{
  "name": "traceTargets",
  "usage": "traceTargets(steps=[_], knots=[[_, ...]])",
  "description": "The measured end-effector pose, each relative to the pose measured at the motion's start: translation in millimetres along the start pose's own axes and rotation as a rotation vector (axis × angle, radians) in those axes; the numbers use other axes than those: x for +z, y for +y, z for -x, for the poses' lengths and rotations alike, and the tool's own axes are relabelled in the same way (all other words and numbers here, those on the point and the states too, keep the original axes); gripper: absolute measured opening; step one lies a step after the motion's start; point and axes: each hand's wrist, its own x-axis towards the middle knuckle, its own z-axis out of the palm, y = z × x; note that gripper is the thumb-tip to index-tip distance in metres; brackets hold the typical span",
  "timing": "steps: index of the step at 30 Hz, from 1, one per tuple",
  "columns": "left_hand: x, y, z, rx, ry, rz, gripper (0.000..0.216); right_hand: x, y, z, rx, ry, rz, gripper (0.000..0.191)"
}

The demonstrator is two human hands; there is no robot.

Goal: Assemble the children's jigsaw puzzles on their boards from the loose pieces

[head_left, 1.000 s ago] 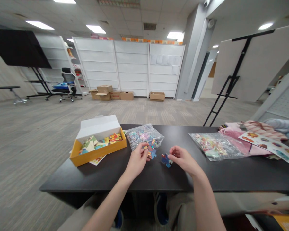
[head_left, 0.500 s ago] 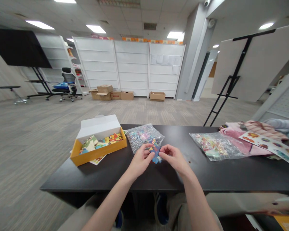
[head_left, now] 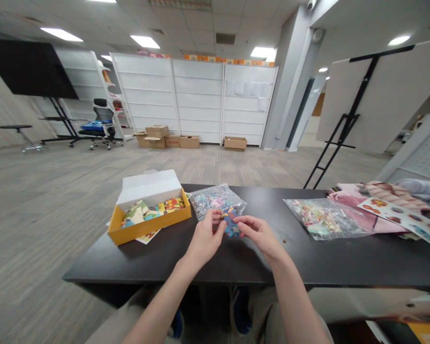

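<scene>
Between my two hands, above the black table [head_left: 186, 258], are blue jigsaw puzzle pieces [head_left: 231, 224] with some yellow at the top. My left hand [head_left: 208, 234] pinches them from the left side, thumb toward me. From the right, my right hand [head_left: 256, 231] grips their edge between thumb and fingers. Whether the pieces are fully joined is too small to tell. Just behind my hands lies a clear plastic bag [head_left: 215, 197] full of many-coloured small pieces. Left of it stands an open yellow box [head_left: 154, 224] with large colourful puzzle pieces inside.
A second clear bag [head_left: 322, 217] of colourful pieces lies at the right. Beyond it are a sticker sheet [head_left: 403, 220] and folded pink cloths [head_left: 351, 200]. A printed paper [head_left: 148, 237] sticks out under the yellow box. An easel stand [head_left: 340, 129] rises behind the table.
The fingers of my right hand have stretched out further across the pieces, and the held pieces have tilted slightly. My left hand keeps its pinch. The view has shifted a little.
</scene>
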Motion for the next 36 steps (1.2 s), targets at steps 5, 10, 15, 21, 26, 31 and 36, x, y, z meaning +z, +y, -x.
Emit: traceTargets(steps=[5, 10, 15, 21, 26, 31, 36], knots=[[-12.2, -11.6, -0.4, 0.147, 0.062, -0.573, 0.014, -4.6, 3.9, -8.2, 0.049, 0.119, -0.071, 0.044], [-8.7, -26.7, -2.1, 0.114, -0.017, -0.709, 0.043, 8.1, 5.5, -13.1, 0.100, 0.066, -0.254, 0.042], [-7.3, -25.8, -6.1, 0.171, 0.025, -0.633, 0.047, 27.7, 8.2, -30.7, 0.135, 0.015, -0.389, 0.037], [-10.7, -22.2, -6.2, 0.236, 0.041, -0.583, 0.048, 44.7, 0.3, -64.8, 0.070, -0.105, -0.261, 0.031], [-12.1, -23.8, -6.1, 0.252, 0.045, -0.593, 0.052, 38.3, 9.0, -68.8, -0.036, 0.027, 0.277, 0.044], [-5.6, -22.2, -6.7, 0.252, 0.067, -0.621, 0.062, 4.1, 0.7, -51.2, -0.153, 0.119, 0.670, 0.029], [12.3, -14.6, -8.8, 0.281, 0.076, -0.599, 0.065, -16.9, -13.0, -33.1, 0.242, -0.095, 0.496, 0.058]])
